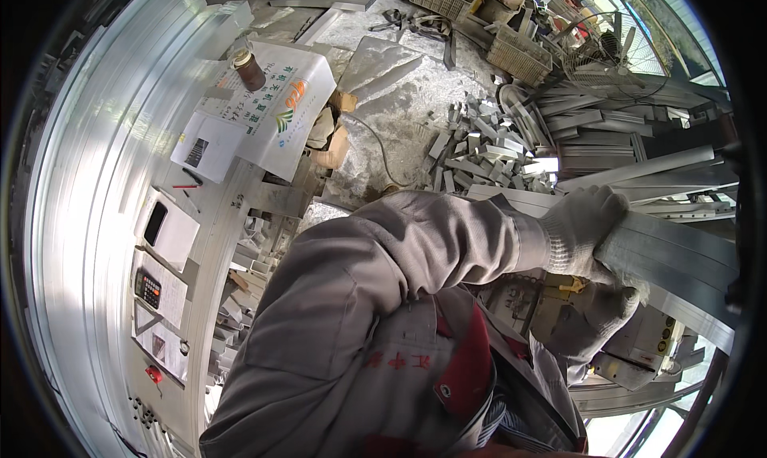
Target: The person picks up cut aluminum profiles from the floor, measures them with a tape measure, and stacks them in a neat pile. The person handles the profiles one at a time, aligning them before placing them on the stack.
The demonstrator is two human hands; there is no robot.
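Judging from how things lie, the handling of the silver aluminium profile (675, 254) is partway along: at the right of the frame it is held near its end, and its release is not yet done. By the gloved left hand (587, 218) that end is tightly grasped from above; just below, the gloved right hand (590, 322) is set close under the profile, though whether a grip is made cannot be told. Short metal pieces (483, 142), seemingly already cut, are heaped at upper centre-right; long strips (577, 121) are left stacked at upper right.

Counted: two hands, one held profile (possibly several lengths laid together), and one fan (611, 47) at upper right; the heaped pieces and strips are too overlapped to be numbered. On the bench (206, 254) at left, one jar (249, 71), one calculator (148, 288), one black phone (156, 222) and two pens (188, 186) are seen.
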